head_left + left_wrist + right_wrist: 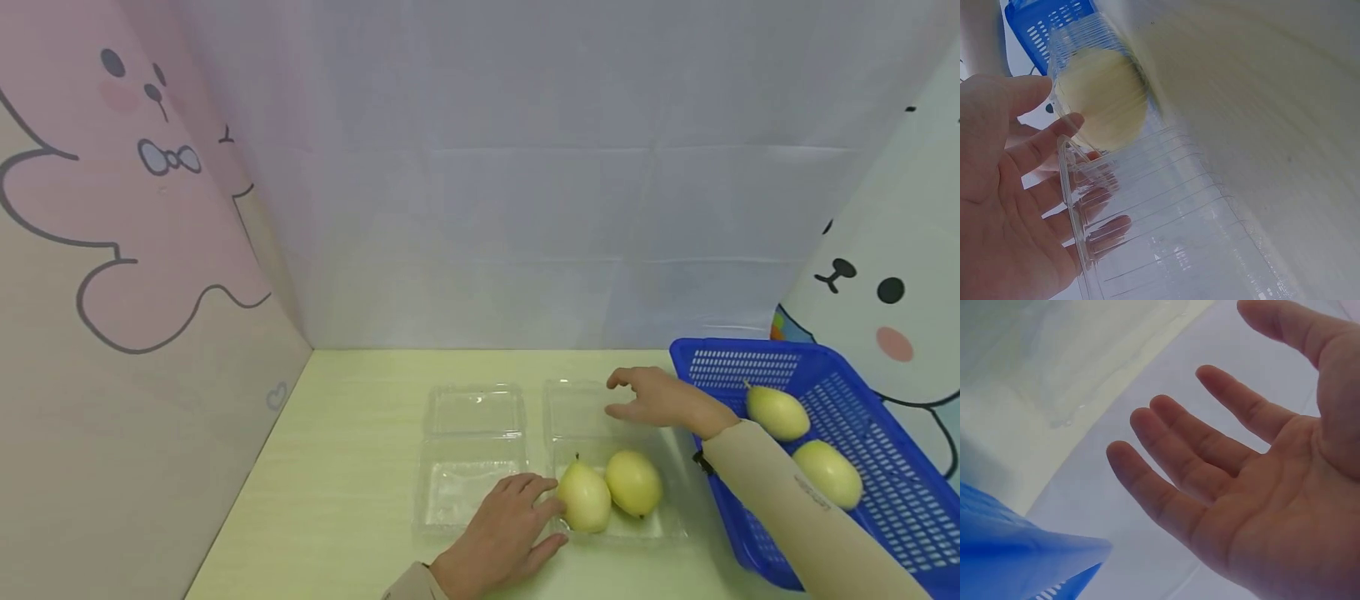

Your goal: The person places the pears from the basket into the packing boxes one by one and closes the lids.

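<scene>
Two clear plastic clamshell boxes lie open side by side on the pale green table. The right box [573,417] holds two yellow pears [583,497] [633,482] in its near half. My left hand [517,521] lies flat at that box's left edge, its straight fingers [1054,140] touching the nearer pear [1100,94]. My right hand [652,398] hovers open above the right box's raised lid, with its fingers [1210,450] spread and nothing in it. The left box [472,462] is empty.
A blue plastic basket [862,400] stands at the right edge of the table with two more pears [777,412] [828,472] inside; my right sleeve [795,508] crosses its near rim. Cloth walls close in the back and both sides.
</scene>
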`<state>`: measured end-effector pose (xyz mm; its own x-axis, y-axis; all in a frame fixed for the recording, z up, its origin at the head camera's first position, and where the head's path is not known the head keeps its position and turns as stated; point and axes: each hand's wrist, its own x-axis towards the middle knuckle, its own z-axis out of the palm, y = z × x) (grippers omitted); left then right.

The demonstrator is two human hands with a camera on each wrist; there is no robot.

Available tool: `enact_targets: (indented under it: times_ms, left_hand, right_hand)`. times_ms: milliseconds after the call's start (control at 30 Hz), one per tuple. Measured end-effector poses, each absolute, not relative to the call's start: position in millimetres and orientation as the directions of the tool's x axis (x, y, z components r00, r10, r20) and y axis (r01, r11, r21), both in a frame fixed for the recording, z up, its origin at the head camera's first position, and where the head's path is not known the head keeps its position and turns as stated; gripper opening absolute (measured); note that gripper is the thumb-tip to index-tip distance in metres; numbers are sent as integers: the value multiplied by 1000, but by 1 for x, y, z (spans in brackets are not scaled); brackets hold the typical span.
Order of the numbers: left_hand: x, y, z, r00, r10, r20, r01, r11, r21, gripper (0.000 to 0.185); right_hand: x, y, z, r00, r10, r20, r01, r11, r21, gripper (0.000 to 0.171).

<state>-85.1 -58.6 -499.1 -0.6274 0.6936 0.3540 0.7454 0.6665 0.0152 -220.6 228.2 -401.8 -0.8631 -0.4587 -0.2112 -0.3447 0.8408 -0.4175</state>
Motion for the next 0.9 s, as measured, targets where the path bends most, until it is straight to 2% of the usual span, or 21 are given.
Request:
enact_targets:
  times_ms: [467,900]
  left_hand:
    - [-86,-58,-502,-624,697,353,744,669,-5,25]
    - [-85,-58,-500,-629,699,339,743,669,0,26]
  right_hand:
    - [-263,220,-424,-874,-400,-275,-301,892,-337,52]
    - [-272,214,-452,-861,-329,-388,-218,928,-301,59]
